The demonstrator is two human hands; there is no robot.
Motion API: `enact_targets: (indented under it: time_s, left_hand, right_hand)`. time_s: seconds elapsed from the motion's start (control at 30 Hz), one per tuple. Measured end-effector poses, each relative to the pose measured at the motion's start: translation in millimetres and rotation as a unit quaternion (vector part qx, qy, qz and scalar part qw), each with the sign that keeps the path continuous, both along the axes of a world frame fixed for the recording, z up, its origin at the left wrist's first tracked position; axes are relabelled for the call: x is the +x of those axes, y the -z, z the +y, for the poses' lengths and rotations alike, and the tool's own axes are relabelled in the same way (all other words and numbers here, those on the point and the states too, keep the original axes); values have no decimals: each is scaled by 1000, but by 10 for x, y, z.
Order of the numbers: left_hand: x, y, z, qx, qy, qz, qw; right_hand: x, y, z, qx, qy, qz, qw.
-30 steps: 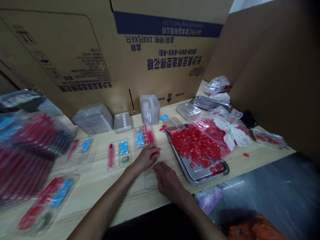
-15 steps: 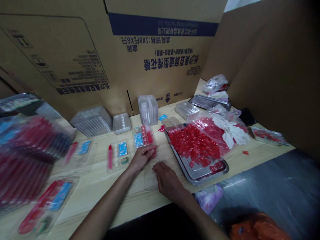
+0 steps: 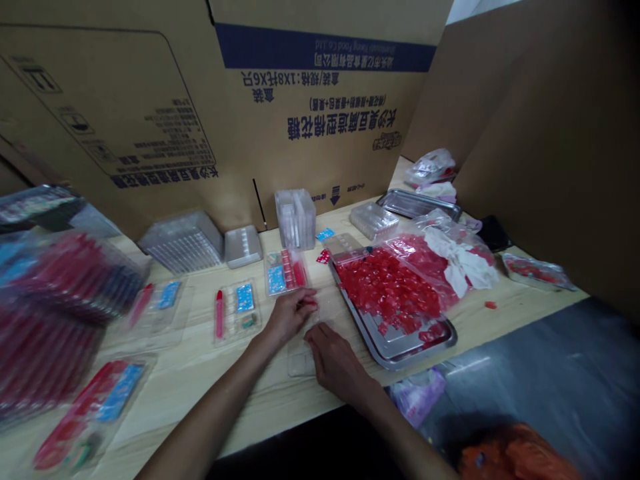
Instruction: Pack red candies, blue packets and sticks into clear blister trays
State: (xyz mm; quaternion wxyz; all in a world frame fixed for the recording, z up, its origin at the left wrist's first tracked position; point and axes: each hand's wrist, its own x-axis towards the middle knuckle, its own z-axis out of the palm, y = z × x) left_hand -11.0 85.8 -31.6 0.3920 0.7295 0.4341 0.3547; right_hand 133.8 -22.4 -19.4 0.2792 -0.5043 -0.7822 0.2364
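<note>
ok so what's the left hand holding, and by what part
The left hand seems to pinch a small red piece in its fingertips; the fingers hide which part.

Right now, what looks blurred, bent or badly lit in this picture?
In the head view, the stack of plastic trays at left is smeared, the cardboard box looks bowed by the wide lens, the floor shows pale glare, and the left hand and right hand look fairly sharp.

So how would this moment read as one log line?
left hand: at small red piece | right hand: beside clear plastic tray | nearby: metal tray of red candies
</note>
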Motion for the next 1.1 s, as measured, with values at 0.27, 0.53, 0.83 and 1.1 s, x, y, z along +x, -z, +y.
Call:
enact_targets:
  time_s: [0.27, 0.53, 0.83, 1.1]
  left_hand:
    - [-28, 116, 69, 83, 63, 23, 994]
    - [-10, 116, 125, 191, 131, 74, 970]
    - [78, -228, -449, -9, -58, -9, 998]
    - [182, -284, -620, -234, -64, -253, 937]
  right_hand:
    - [7, -1, 31, 0, -10, 3, 1000]
    - [11, 34, 40, 7, -9, 54, 998]
    - [197, 51, 148, 32, 66, 240, 968]
    - [74, 24, 162, -18, 85, 295, 951]
